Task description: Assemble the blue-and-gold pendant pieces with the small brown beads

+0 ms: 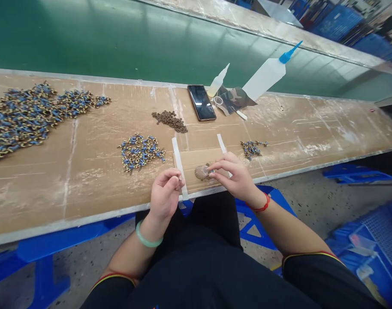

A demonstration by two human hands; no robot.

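Observation:
My right hand (233, 174) pinches a small blue part (211, 171) between thumb and fingertips, beside a glossy round clear patch (201, 172) on a cardboard pad (196, 156). White tape strips run along the pad's sides. Near the left strip (179, 167), my left hand (166, 191) is raised with curled fingers and the thumb against them; anything inside is too small to make out. A pile of blue and gold-coloured parts (140, 152) lies left of the pad, and a smaller group (251, 149) lies to its right.
Behind the pad are brown pellets (170, 121), a phone (201, 103), a small bottle (218, 81) and a large white bottle (265, 79) with a blue nozzle. A large pile of parts (22, 116) covers the far left. Blue stools stand below the table edge.

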